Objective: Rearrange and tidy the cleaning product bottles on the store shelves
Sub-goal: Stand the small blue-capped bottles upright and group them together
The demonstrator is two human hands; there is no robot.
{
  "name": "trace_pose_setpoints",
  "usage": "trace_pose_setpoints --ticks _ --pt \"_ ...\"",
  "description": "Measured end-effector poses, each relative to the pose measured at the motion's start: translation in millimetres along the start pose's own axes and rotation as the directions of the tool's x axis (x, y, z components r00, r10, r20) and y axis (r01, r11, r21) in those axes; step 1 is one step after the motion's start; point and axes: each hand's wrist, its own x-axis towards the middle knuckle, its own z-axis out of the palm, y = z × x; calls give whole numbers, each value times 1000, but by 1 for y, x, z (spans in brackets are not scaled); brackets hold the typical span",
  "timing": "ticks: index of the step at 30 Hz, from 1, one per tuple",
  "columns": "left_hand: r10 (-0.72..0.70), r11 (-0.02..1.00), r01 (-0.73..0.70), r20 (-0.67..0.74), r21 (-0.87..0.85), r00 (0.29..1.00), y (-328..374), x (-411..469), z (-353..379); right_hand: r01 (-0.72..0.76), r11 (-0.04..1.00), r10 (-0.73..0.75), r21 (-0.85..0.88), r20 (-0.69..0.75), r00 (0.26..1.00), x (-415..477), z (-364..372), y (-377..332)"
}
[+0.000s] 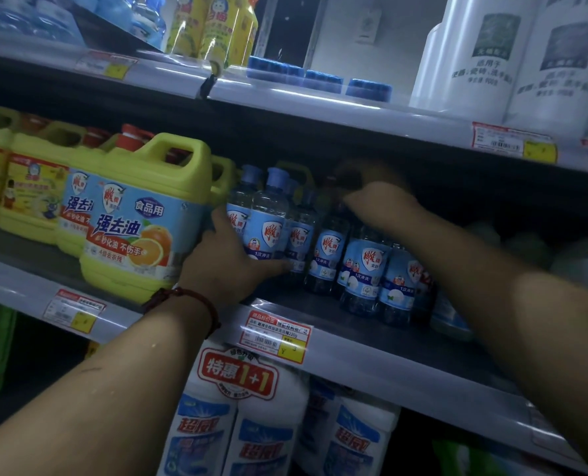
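**Store shelving, head view.** We see three tiers of grey metal shelving in dim light. The middle shelf (354,333) has a dark deck and a pale front rim, and a red-and-yellow price tag (275,334) sits just below the left hand's fingers (272,266). Above both hands, the upper shelf (285,104) stands before a pale wall (347,29).

**Hard to make out.** The right hand (378,201) reaches deep into the shadow under the upper shelf. It is blurred, and we cannot tell whether its fingers are apart or closed on anything. The goods beyond it at the far right are dark, vague shapes. Both forearms are cut by the lower frame edge.

**Containers.** The small bottles (364,266) are clear, with blue caps and blue labels, and stand upright in a cluster on the middle shelf. The left hand (227,262), with a beaded bracelet (186,304) at its wrist, grips the leftmost of them — thumb on the near side, fingers curled round the front and base. The others stand just right of those fingers, beneath the right hand. Touching the thumb's left side is a large yellow-green jug (141,218), with more jugs in a row beyond it. Below the fingers, on the lowest tier, are white bottles (251,424) under a red "1+1" band. Above are yellow pouches (210,25), flat blue packs (320,79) and tall white bottles (491,63) — contents not visible.
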Motion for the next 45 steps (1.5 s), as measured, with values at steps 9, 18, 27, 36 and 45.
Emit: trace_pose_setpoints --ticks 9,18,27,36,45 --pt "-65 952 119 192 -283 979 8 5 -16 -90 856 87 509 29 996 -72 78 -14" --pt "130 949 -38 282 -312 951 1 1 -20 -131 746 5 653 191 981 -83 74 -29" --pt "73 968 -21 197 -252 978 4 -6 -18 -184 864 221 468 -24 975 -93 69 -8" --pt "134 979 -113 122 -169 983 -2 -7 -15 -268 944 257 192 80 963 -103 64 -11" --pt "138 984 -127 91 -122 986 -5 -5 -15 -316 948 316 19 16 949 -102 70 -13"
